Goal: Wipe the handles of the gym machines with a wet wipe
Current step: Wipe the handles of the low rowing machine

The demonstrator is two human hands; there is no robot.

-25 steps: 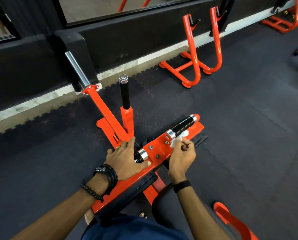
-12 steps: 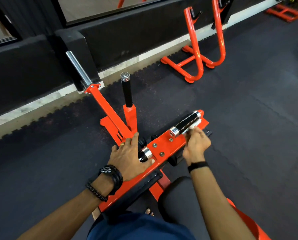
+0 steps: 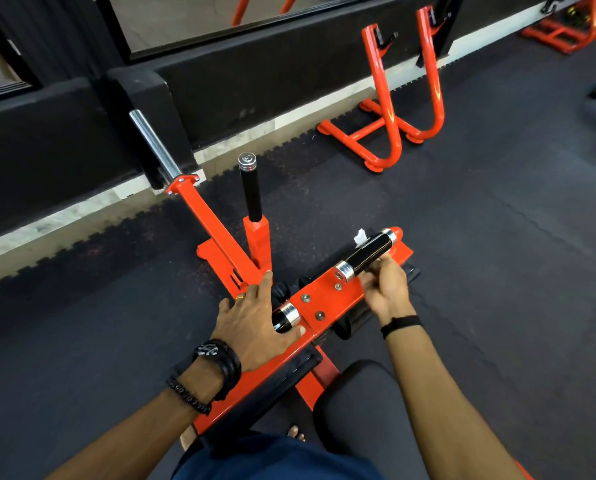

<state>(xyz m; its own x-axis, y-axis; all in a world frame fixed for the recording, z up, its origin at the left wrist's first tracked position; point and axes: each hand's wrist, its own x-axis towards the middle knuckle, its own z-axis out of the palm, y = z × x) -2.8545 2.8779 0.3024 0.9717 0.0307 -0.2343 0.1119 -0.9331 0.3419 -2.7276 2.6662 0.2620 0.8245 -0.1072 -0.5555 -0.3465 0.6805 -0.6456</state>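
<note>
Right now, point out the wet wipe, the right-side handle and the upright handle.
wet wipe [image 3: 360,236], head view, white corner behind the grip.
right-side handle [image 3: 371,253], head view, black grip.
upright handle [image 3: 250,192], head view, black shaft.

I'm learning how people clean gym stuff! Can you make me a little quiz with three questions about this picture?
1. True or false: the left hand lies flat on the left handle, fingers spread.
2. Which handle does the right hand work on? A) the upright handle B) the right handle C) the chrome bar
3. Fill in: a bit of the white wipe pokes out on the ___ side of the right handle, away from the person.

Key: 1 true; 2 B; 3 far.
</note>
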